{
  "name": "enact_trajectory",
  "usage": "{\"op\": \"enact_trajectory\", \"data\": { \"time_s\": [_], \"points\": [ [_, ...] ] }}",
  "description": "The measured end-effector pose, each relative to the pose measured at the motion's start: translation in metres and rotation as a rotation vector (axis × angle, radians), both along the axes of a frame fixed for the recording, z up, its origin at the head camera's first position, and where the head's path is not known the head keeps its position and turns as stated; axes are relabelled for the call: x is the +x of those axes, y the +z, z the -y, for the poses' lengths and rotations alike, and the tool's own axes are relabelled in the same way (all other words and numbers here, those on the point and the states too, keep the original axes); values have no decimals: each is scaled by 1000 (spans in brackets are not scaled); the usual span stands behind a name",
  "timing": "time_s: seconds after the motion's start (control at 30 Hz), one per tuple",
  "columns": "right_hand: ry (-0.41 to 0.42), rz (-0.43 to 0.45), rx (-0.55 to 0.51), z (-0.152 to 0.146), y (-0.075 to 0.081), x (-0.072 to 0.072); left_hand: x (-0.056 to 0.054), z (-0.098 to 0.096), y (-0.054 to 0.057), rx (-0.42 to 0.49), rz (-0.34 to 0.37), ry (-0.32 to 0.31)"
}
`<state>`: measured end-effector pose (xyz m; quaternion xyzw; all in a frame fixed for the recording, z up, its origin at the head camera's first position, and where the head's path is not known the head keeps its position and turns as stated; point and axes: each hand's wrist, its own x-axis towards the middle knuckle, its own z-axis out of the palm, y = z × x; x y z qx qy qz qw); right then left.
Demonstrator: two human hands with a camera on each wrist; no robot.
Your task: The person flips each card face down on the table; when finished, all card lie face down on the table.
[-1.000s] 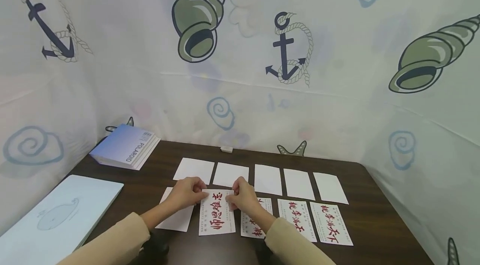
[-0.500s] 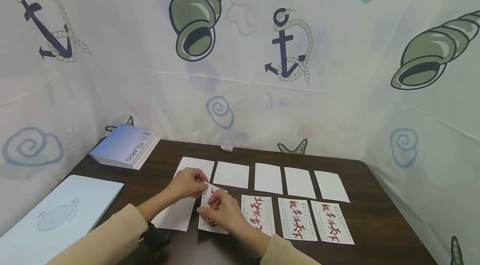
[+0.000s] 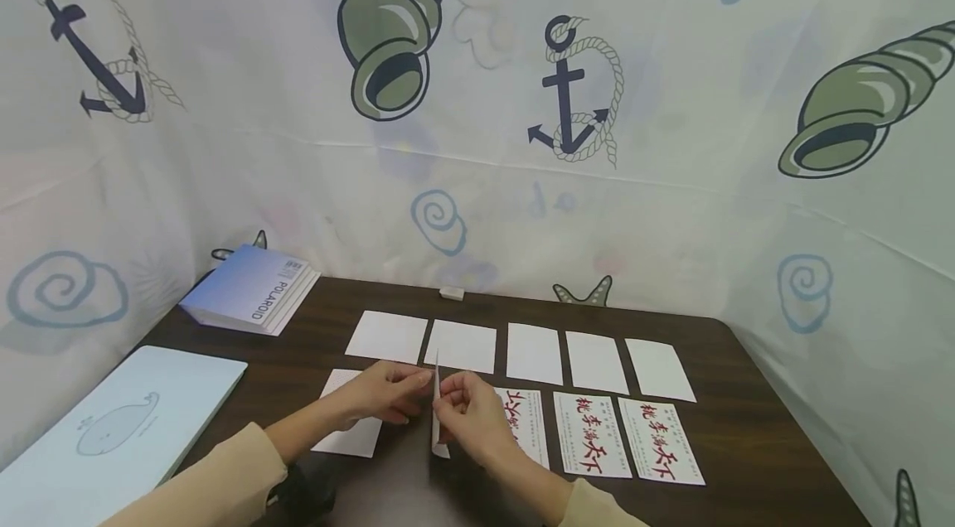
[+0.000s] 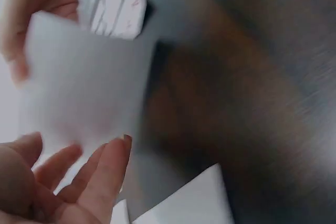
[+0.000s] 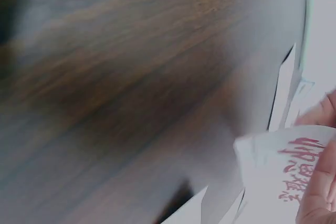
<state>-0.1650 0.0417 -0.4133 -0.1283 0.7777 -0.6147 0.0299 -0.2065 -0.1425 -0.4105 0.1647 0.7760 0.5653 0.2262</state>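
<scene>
My right hand point(image 3: 473, 419) pinches a white card point(image 4: 89, 77) that stands upright, almost edge-on in the head view. The right wrist view shows red brush-style characters on its printed face point(image 5: 302, 163); its blank side faces my left hand point(image 3: 384, 390). That left hand has loosely spread fingers, fingertips right at the card's left side. Under my left forearm and hand lies a blank white card point(image 3: 354, 436), partly covered. To the right lie printed cards with red characters: one point(image 3: 531, 427) partly hidden by my right hand, a second point(image 3: 593, 436) and a third point(image 3: 660, 442).
Behind my hands runs a row of several blank white cards point(image 3: 533, 353). A blue-and-white POLAROID stack point(image 3: 249, 287) is at the back left, and a pale blue board with a whale drawing point(image 3: 134, 403) nearer. A small white block point(image 3: 451, 293) sits at the table's back edge.
The printed card lay facing up between both hands, then was lifted and turned to stand on edge in my right hand. My left fingers have loosened from its upper left corner.
</scene>
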Motion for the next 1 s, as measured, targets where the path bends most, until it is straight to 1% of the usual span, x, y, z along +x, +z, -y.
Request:
{"op": "enact_trajectory", "data": {
  "time_s": [0.03, 0.07, 0.13, 0.27, 0.3, 0.37, 0.47, 0.53, 0.6, 0.73, 0.8, 0.93, 1.0],
  "points": [
    [-11, -7, -6, -3, 0, 0, 2, -1, -4, 3, 15, 0],
    [-28, -18, -2, -6, 1, 0, 4, -2, -7, -5, 19, 18],
    [-61, -30, -3, -11, 0, 0, 7, -5, -13, -34, -14, 95],
    [-106, -29, 6, -19, -6, 0, 10, -9, -17, -137, -175, 306],
    [-113, -26, 16, -21, -8, -1, 10, -10, -17, -176, -225, 346],
    [-119, -12, 38, -24, -12, -3, 10, -9, -16, -255, -315, 388],
    [-106, 21, 76, -28, -18, -7, 9, -8, -16, -364, -428, 388],
    [-81, 46, 99, -29, -22, -10, 9, -8, -17, -403, -467, 372],
    [-53, 74, 126, -30, -25, -12, 8, -7, -19, -429, -488, 353],
    [-16, 124, 198, -30, -27, -16, 7, -9, -22, -486, -506, 324],
    [-4, 135, 239, -30, -27, -17, 7, -10, -23, -517, -510, 310],
    [11, 109, 341, -28, -26, -17, 7, -13, -23, -572, -525, 283],
    [8, 72, 399, -27, -25, -17, 7, -14, -22, -605, -553, 267]
  ]
}}
